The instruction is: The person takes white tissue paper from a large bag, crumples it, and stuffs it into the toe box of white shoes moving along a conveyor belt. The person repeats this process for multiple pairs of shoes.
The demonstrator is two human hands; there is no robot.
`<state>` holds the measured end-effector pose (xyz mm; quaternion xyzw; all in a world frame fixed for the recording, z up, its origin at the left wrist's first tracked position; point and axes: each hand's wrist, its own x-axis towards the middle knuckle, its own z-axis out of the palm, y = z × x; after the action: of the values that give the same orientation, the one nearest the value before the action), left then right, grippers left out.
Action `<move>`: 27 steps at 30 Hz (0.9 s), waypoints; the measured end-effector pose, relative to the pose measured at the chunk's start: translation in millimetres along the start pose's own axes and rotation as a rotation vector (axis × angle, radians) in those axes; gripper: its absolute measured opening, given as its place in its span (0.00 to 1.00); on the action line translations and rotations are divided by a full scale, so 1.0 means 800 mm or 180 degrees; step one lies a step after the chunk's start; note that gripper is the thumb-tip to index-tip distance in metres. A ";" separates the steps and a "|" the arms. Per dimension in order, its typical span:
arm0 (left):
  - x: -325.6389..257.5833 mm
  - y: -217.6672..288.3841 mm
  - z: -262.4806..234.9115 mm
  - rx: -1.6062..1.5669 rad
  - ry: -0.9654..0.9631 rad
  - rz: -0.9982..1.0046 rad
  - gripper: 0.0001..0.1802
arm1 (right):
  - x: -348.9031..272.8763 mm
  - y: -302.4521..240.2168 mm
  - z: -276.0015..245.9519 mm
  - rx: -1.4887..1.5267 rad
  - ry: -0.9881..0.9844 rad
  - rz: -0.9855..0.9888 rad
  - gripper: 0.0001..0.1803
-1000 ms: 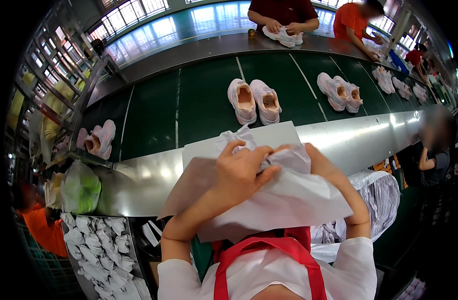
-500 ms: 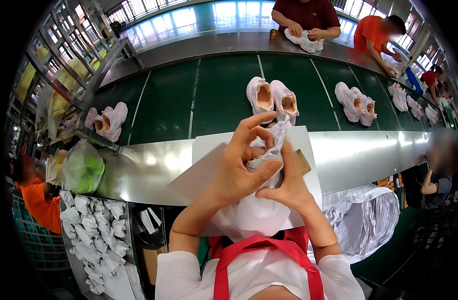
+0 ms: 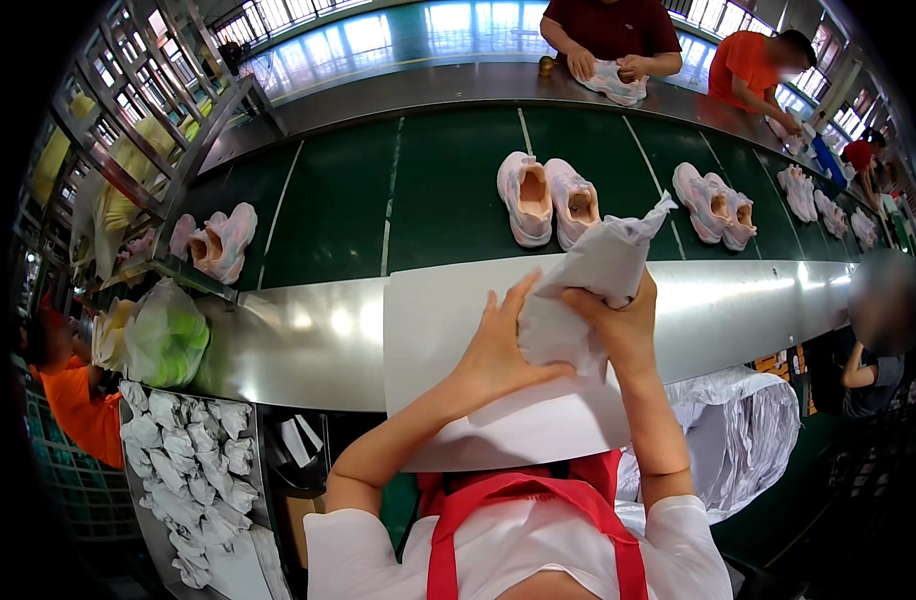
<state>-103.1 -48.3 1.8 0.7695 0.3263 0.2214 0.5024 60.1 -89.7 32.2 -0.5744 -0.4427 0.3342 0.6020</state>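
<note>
A white paper-wrapped bundle with a twisted tip is tilted up and to the right over the near bench. My right hand grips its right side, thumb pressed across the front. My left hand is at the bundle's lower left edge, its fingers stretched and apart. White paper sheets lie flat on the bench below my hands. Just beyond the bundle, a pair of pale pink shoes stands on the green conveyor belt.
More shoe pairs sit along the belt to the right, another at left beside a metal rack. A bin of crumpled paper wads is at lower left, a bag of paper at right. Across the belt, a person handles a shoe.
The paper bundle has swung up and to the right in my right hand. My left hand has come down off its top, its fingers spreading. The loose paper end no longer hangs toward me.
</note>
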 end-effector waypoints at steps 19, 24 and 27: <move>0.041 -0.045 -0.019 -0.4782 -0.1482 -0.0920 0.43 | -0.050 -0.002 0.033 -0.1406 -0.2088 -0.4363 0.15; 0.035 -0.024 -0.018 -0.3479 -0.0891 -0.0832 0.30 | -0.043 0.000 0.033 -0.1253 -0.2189 -0.3970 0.17; 0.028 -0.020 -0.012 -0.2658 -0.0471 -0.0410 0.25 | -0.040 -0.015 0.028 -0.1181 -0.1622 -0.3451 0.18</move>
<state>-98.6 -21.6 -8.4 0.4919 0.2192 0.2468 0.8057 26.1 -111.2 37.9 -0.2655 -0.8514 0.0254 0.4517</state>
